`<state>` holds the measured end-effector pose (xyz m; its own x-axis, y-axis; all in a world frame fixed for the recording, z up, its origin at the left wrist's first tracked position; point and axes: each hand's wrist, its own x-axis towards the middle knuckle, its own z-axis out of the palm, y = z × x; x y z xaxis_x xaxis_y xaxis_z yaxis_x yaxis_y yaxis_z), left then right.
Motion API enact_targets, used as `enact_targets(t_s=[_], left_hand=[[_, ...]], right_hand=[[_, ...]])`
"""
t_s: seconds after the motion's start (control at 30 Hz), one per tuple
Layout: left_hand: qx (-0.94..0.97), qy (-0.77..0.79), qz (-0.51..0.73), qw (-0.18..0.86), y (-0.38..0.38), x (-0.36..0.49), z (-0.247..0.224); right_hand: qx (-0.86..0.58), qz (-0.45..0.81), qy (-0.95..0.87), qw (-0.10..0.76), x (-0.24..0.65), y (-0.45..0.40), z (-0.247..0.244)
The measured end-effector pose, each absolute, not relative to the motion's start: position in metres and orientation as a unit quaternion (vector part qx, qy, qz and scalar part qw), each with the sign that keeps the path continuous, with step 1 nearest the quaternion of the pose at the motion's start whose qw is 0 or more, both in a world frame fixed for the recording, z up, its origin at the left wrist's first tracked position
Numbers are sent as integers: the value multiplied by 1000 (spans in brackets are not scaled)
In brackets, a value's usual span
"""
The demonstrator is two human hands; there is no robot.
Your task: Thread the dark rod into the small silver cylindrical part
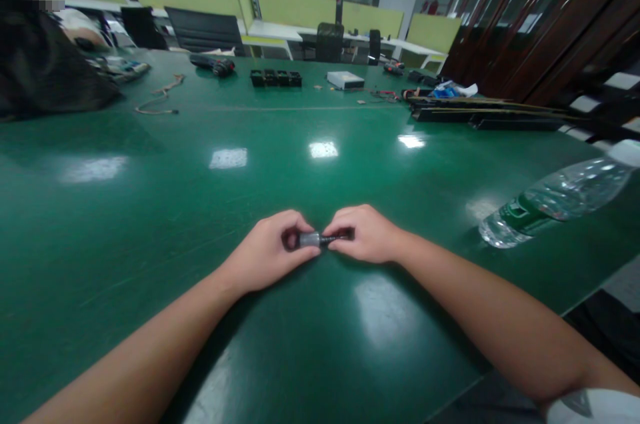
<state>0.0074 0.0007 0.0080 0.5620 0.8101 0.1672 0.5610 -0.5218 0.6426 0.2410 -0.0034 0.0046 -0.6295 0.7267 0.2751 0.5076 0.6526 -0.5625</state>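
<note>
My left hand (267,251) is closed in a pinch round a small grey cylinder (310,239), low over the green table. From the cylinder's right end runs a thin dark shaft (334,238), which my right hand (367,235) pinches between thumb and fingers. The two pieces lie end to end, roughly level, between my fingertips. Whether they are one part or two fitted together I cannot tell. My left fingers partly hide the cylinder's left end, and the shaft's far end is close to my right palm.
On the green table (280,177), a clear water bottle (540,207) lies to the right. Black rails (450,111) are at back right. A white box (345,80), black blocks (276,79), a power drill (213,64) and a cable (159,101) lie farther back. A person sits at far left.
</note>
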Motion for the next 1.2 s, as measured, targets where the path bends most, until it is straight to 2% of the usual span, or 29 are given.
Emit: enact_targets(t_s=[1.2], left_hand=[[843,404,231,270,0,7,9]], right_hand=[[-373,238,-866,235,251,-1,7]])
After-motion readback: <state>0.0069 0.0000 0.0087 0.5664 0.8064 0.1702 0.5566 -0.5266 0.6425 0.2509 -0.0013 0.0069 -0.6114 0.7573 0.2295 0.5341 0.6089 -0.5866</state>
